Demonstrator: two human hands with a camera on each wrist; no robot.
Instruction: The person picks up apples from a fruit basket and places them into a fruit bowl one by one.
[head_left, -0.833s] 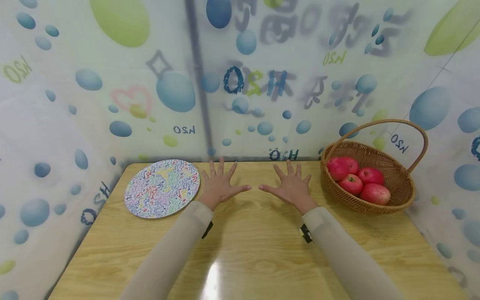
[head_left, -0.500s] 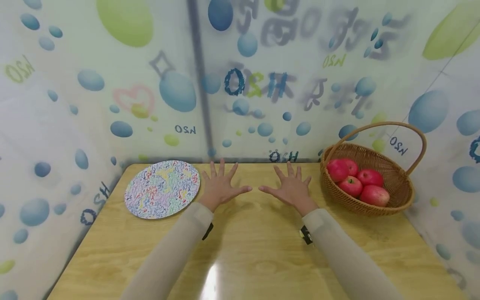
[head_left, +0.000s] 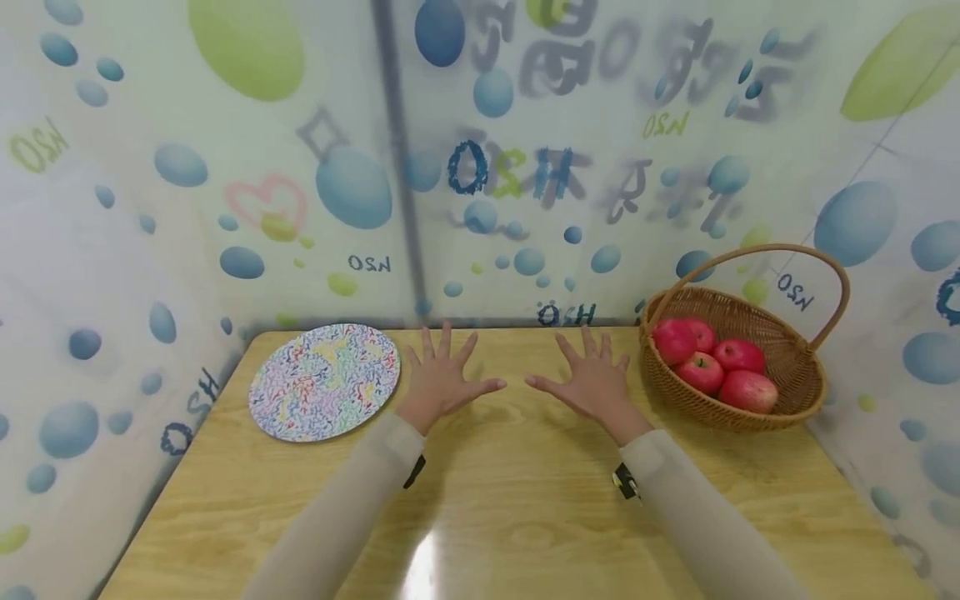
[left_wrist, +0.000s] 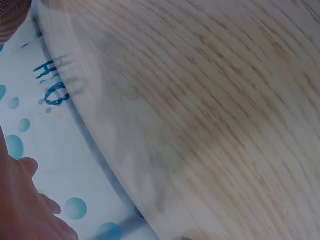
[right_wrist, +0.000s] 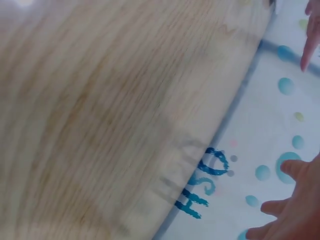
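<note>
Both hands are held out over the wooden table (head_left: 517, 500) with fingers spread and nothing in them. My left hand (head_left: 438, 383) is just right of an oval plate (head_left: 326, 383) covered in small multicoloured squiggles. My right hand (head_left: 596, 383) is left of a brown wicker basket (head_left: 806, 383) with a tall arched handle. Inside the basket, toward its left side, lie several red apples (head_left: 701, 372). The thumbs point toward each other across a gap. In the left wrist view part of the left hand (left_wrist: 25, 200) shows at the lower left; fingers of the right hand (right_wrist: 295, 205) show in the right wrist view.
A white curtain-like wall (head_left: 480, 250) with blue and green dots and lettering stands right behind the table's back edge and along both sides. A glare spot lies on the near part of the tabletop. Dark wrist devices sit under both sleeves.
My right hand has shifted slightly to the right, away from the left hand. The left hand stays nearly in place; plate, basket and apples stay where they were.
</note>
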